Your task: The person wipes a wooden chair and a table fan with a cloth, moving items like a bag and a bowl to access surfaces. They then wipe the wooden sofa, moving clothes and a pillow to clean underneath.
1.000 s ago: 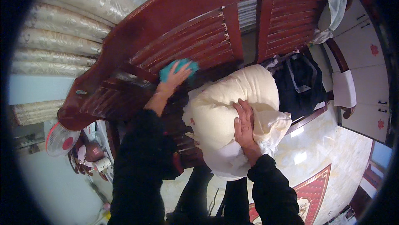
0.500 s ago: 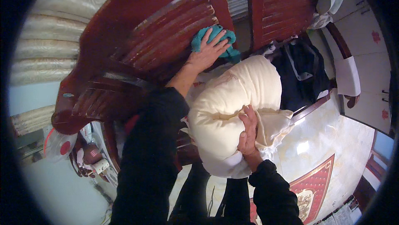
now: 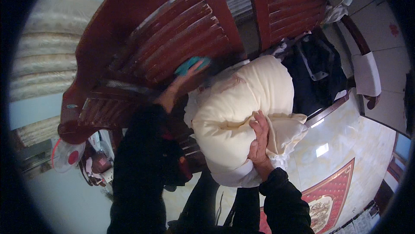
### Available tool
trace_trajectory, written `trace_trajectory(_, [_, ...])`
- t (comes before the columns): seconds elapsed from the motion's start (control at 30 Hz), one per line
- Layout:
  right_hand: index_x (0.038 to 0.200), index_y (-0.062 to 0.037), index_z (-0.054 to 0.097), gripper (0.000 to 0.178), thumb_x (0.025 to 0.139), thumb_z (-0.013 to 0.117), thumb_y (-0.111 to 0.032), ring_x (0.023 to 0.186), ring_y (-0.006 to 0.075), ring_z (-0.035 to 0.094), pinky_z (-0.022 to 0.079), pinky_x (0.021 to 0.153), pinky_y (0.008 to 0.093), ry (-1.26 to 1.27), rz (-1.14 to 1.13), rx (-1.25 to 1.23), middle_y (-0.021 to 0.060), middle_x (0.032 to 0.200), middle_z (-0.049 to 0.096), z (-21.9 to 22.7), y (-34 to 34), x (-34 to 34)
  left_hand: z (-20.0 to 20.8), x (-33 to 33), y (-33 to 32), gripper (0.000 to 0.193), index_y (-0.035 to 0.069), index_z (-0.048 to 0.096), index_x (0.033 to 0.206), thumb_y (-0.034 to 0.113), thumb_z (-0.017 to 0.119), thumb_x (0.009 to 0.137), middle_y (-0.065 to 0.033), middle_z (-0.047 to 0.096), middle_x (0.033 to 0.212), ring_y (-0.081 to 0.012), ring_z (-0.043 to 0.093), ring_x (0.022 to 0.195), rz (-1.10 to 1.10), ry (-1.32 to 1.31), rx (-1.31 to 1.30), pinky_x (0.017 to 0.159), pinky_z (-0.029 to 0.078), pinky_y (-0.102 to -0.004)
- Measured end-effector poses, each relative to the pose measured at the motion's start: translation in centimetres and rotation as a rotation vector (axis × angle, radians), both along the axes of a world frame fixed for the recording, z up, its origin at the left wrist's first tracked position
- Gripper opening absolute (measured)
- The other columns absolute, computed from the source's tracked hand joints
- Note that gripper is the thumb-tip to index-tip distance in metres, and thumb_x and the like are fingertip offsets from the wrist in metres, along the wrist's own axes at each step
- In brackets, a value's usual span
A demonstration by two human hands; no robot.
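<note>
My left hand [image 3: 187,78], blurred by motion, presses a teal cloth [image 3: 190,65] against the slatted backrest of a dark red wooden bench [image 3: 173,31]. Its fingers lie over the cloth and are smeared. A bulky cream quilt [image 3: 242,91], folded into a thick bundle, stands in front of the backrest. My right hand [image 3: 258,145] holds the quilt's near side, its long fingers pressed into a fold and the thumb apart on the left. Whatever lies under the quilt is hidden.
Dark clothing or a bag [image 3: 317,70] lies on the bench right of the quilt. At the left stand a round clear lid [image 3: 68,155] and small items. A red patterned rug [image 3: 328,191] covers part of the tiled floor [image 3: 346,143]. White cabinets [image 3: 380,61] stand at the right.
My left hand has slid the teal cloth left and slightly down along the backrest slats. My right hand stays on the quilt, which has barely shifted.
</note>
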State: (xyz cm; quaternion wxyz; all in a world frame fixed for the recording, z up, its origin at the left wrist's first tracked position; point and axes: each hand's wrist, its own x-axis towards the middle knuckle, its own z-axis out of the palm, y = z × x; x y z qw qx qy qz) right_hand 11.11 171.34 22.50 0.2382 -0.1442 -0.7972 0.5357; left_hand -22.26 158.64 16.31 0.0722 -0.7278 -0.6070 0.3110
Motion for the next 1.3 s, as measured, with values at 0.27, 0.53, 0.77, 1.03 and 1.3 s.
trace_trajectory(0.27, [0.132,0.0002,0.047,0.050,0.099,0.032,-0.034,0.137,0.0463,0.032,0.024,0.113,0.0547,-0.029,-0.003,0.032,0.0277,0.144,0.039,-0.7,0.4,1.0,-9.9,2.9,5.2,0.044,0.009,0.048,0.140,0.020,0.044,0.097,-0.0100,0.041,0.150,-0.0233,0.031,0.142,0.347,-0.536,0.329,0.118,0.024,-0.0406])
trace_trajectory(0.53, [0.129,0.0034,0.049,0.053,0.100,0.030,-0.038,0.134,0.0452,0.035,0.024,0.113,0.0518,-0.051,-0.082,0.043,0.0285,0.142,0.040,-0.1,0.1,0.1,-1.5,0.1,-19.2,0.038,0.003,0.054,0.129,0.013,0.050,0.093,-0.0143,0.050,0.140,-0.0321,0.038,0.137,0.187,0.073,-0.120,0.118,0.024,-0.0474])
trace_trajectory(0.77, [0.134,0.0013,0.049,0.047,0.096,0.038,-0.024,0.135,0.0417,0.036,0.023,0.114,0.0515,-0.021,0.037,0.126,0.0227,0.142,0.043,0.5,-0.5,-2.2,3.4,-1.8,-29.1,0.022,-0.002,0.060,0.110,0.007,0.053,0.091,-0.0209,0.059,0.125,-0.0392,0.045,0.130,1.075,-0.669,0.564,0.116,0.027,-0.0517])
trace_trajectory(1.03, [0.136,-0.0044,0.046,0.044,0.094,0.052,-0.016,0.132,0.0444,0.036,0.024,0.115,0.0511,-0.242,0.130,0.221,0.0224,0.141,0.042,8.3,0.2,-4.5,23.3,10.8,-14.3,0.043,-0.006,0.055,0.122,0.030,0.040,0.105,-0.0176,0.061,0.117,-0.0272,0.058,0.103,1.592,-1.065,1.025,0.096,0.043,-0.0381])
trace_trajectory(1.3, [0.131,-0.0075,0.052,0.043,0.094,0.059,-0.028,0.123,0.0359,0.046,0.033,0.108,0.0459,-0.050,0.155,0.011,0.0147,0.132,0.053,17.3,0.9,-2.0,28.4,22.0,-10.7,0.044,-0.003,0.047,0.133,0.031,0.041,0.105,-0.0127,0.058,0.120,-0.0225,0.057,0.105,1.539,-1.463,1.584,0.095,0.044,-0.0330])
